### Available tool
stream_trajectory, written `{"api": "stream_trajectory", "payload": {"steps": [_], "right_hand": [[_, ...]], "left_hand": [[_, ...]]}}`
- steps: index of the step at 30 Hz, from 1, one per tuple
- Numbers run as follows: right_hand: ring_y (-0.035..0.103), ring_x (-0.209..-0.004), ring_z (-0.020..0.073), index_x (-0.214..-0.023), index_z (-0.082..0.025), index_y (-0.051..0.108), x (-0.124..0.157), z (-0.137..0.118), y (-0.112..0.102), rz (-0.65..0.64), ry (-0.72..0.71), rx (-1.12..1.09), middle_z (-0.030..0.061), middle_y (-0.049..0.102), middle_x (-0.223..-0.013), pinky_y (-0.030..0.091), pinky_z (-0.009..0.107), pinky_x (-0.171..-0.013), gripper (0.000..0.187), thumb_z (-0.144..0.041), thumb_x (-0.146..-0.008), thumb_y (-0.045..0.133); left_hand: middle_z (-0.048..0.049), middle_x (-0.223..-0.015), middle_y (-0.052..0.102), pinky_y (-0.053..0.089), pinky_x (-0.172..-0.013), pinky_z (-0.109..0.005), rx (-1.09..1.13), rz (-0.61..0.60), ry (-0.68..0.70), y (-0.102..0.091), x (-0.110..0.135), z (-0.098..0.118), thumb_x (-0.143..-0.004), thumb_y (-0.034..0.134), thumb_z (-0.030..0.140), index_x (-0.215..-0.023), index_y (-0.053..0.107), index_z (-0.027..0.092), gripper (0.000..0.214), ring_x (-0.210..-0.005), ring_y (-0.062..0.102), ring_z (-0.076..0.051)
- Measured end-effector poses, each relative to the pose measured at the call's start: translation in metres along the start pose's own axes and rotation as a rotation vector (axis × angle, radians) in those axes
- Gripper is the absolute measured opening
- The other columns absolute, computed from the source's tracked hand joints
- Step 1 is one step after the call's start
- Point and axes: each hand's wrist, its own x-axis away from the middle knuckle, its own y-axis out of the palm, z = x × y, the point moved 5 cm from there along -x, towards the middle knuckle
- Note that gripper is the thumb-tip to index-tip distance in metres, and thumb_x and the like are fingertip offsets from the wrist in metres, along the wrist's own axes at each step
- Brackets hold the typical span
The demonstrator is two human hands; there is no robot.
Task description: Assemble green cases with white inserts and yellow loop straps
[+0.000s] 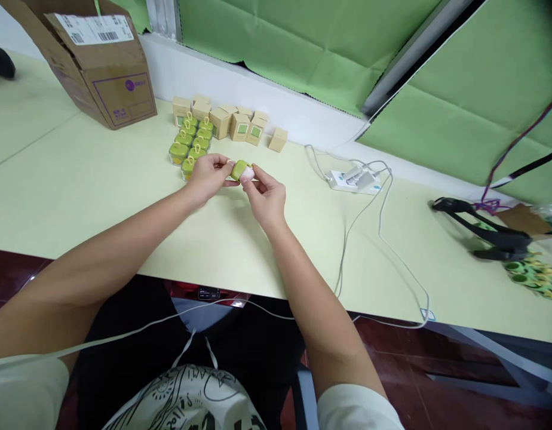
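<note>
Above the table (204, 251), left hand (207, 178) and right hand (267, 197) pinch a green piece (239, 170); a slack grip could drop it.

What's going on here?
The left hand and right hand hold a small green item with a pale part over the table. Green-lidded jars stand grouped by the left hand, with boxes beyond and a carton farther left. A power strip lies to the right.

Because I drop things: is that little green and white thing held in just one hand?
No, the left hand and the right hand both hold the green and white thing.
</note>
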Motion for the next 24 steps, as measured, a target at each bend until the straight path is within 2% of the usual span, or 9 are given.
{"api": "stream_trajectory", "payload": {"steps": [4,8,12,17,20,24], "right_hand": [[0.084,-0.101,0.0262,-0.135,-0.021,0.079,0.0,-0.006,-0.001,-0.013,-0.032,0.022,0.0136,0.085,-0.129,0.072,0.047,-0.096,0.086,-0.084,-0.078,0.086],[0.083,-0.096,0.0239,-0.127,-0.023,0.075,-0.001,-0.008,-0.001,0.007,-0.035,0.01,0.0118,0.085,-0.122,0.072,0.043,-0.091,0.082,-0.086,-0.075,0.086],[0.082,-0.09,0.0205,-0.119,-0.026,0.068,0.0,-0.01,-0.002,0.055,-0.032,-0.018,0.009,0.084,-0.117,0.071,0.039,-0.086,0.08,-0.088,-0.072,0.087],[0.08,-0.084,0.0166,-0.11,-0.03,0.056,0.003,-0.018,-0.001,0.065,-0.031,-0.023,0.0026,0.082,-0.109,0.069,0.035,-0.082,0.068,-0.08,-0.077,0.089],[0.079,-0.084,0.0162,-0.107,-0.03,0.056,0.004,-0.023,-0.001,0.06,-0.048,-0.015,0.0011,0.082,-0.108,0.069,0.034,-0.081,0.064,-0.078,-0.08,0.089],[0.079,-0.086,0.0171,-0.109,-0.03,0.06,0.006,-0.027,0.0,0.067,-0.081,-0.007,0.0022,0.082,-0.11,0.069,0.036,-0.084,0.061,-0.077,-0.082,0.088]], "left_hand": [[-0.0008,-0.084,0.072,0.074,-0.097,-0.047,0.013,-0.012,0.009,0.001,-0.001,0.002,-0.1,0.076,0.012,-0.084,0.068,0.013,0.018,-0.082,0.074,-0.013],[-0.0022,-0.087,0.075,0.073,-0.099,-0.046,0.05,-0.044,0.007,0.001,-0.002,0.002,-0.1,0.078,0.017,-0.085,0.07,0.013,0.018,-0.084,0.075,-0.014],[-0.0056,-0.094,0.079,0.07,-0.101,-0.043,0.141,-0.136,0.001,0.004,0.0,-0.001,-0.097,0.086,0.036,-0.087,0.075,0.013,0.027,-0.09,0.078,-0.017],[-0.0076,-0.106,0.083,0.066,-0.108,-0.041,0.211,-0.283,0.032,0.01,0.005,-0.003,-0.08,0.1,0.055,-0.096,0.081,0.015,0.047,-0.108,0.08,-0.022],[-0.0077,-0.107,0.083,0.066,-0.11,-0.042,0.236,-0.306,0.033,0.012,0.006,-0.003,-0.075,0.103,0.057,-0.096,0.082,0.015,0.051,-0.111,0.08,-0.023],[-0.008,-0.109,0.083,0.064,-0.115,-0.043,0.247,-0.299,0.009,0.011,0.005,-0.004,-0.081,0.1,0.053,-0.098,0.082,0.015,0.045,-0.117,0.079,-0.024]]}}
